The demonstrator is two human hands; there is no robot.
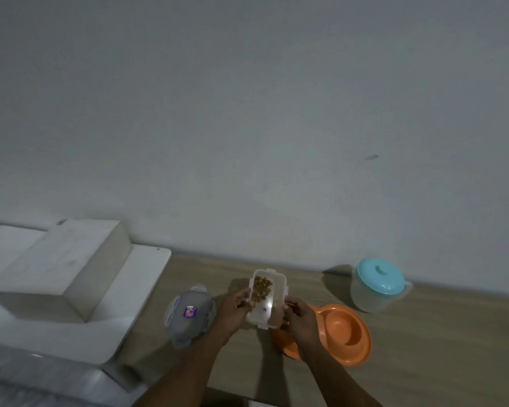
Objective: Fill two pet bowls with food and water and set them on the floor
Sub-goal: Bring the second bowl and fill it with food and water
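Both hands hold a clear rectangular food container (272,306) above the wooden table (423,348). Brown kibble (261,286) lies in its far end. My left hand (234,311) grips its left wall and my right hand (300,317) grips its right wall. An orange double pet bowl (343,330) rests on the table under and to the right of my right hand; its visible right well looks empty, and its left part is hidden by my arm. The container's lid (190,314), with a small sticker, lies on the table left of my left hand.
A clear pitcher with a teal lid (376,284) stands at the back right of the table by the grey wall. A white stepped block (59,268) fills the surface to the left. The table's near edge runs just below my forearms.
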